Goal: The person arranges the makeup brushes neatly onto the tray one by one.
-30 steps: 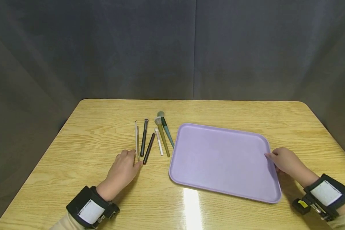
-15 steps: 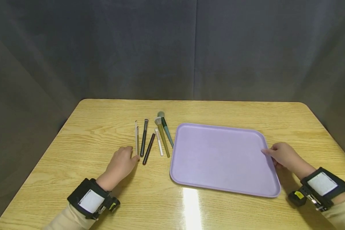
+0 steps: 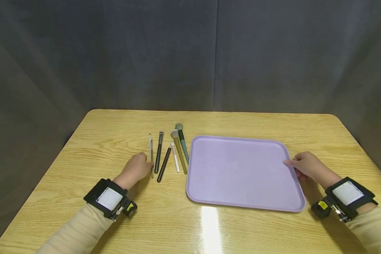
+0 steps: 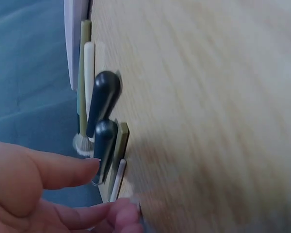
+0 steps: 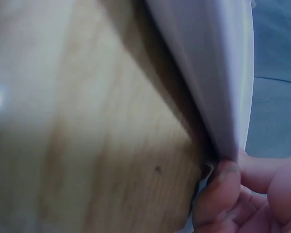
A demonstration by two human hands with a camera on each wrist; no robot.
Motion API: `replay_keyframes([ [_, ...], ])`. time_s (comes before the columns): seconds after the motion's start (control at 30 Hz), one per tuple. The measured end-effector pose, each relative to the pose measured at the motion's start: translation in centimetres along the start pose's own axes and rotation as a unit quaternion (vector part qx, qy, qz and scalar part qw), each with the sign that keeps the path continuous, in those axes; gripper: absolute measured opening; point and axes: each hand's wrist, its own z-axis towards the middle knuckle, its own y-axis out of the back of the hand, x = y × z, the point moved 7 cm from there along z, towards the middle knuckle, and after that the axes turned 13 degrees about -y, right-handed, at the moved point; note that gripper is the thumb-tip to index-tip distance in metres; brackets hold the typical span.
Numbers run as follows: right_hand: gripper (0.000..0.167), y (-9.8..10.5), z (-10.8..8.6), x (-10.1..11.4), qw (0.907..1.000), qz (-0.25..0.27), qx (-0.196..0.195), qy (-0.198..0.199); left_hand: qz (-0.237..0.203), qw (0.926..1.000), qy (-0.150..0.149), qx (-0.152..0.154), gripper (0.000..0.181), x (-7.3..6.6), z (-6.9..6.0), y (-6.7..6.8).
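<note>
My left hand (image 3: 137,167) is at the thin white-handled brush (image 3: 150,148) and the thin olive brush (image 3: 152,155), left of the other brushes. In the left wrist view its thumb and fingers (image 4: 123,213) are apart, with the brush handles between and beyond them; no grip shows. My right hand (image 3: 307,165) pinches the right rim of a lilac tray (image 3: 241,173), thumb on top and fingers beneath. In the right wrist view the tray's edge (image 5: 208,77) is tilted up off the table near the hand.
Right of my left hand lie a black brush (image 3: 159,153), a short dark brush or pen (image 3: 164,165), a small white brush (image 3: 175,157), an olive brush (image 3: 179,151) and a teal brush (image 3: 182,137). The wooden table (image 3: 130,225) ends at a dark curtain (image 3: 146,56).
My right hand has shifted the tray's right side leftward and away from me. My left hand has moved slightly forward along the thin brushes, its fingers drawing in.
</note>
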Motion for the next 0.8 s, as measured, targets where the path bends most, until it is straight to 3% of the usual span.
replay_keyframes([
  [0.2, 0.037, 0.2, 0.2, 0.1, 0.9999, 0.003, 0.007, -0.015, -0.011, 0.9997, 0.016, 0.015, 0.026, 0.4, 1.3, -0.2],
  [0.47, 0.040, 0.0, 0.3, 0.1, 1.0000, 0.005, 0.001, -0.002, 0.004, 0.9997, 0.009, 0.023, 0.031, 0.1, 2.6, -0.1],
  [0.8, 0.037, 0.1, -0.1, -0.1, 0.9997, 0.010, -0.022, 0.002, 0.054, 0.9977, 0.035, 0.023, 0.021, -0.2, 3.6, 0.5],
])
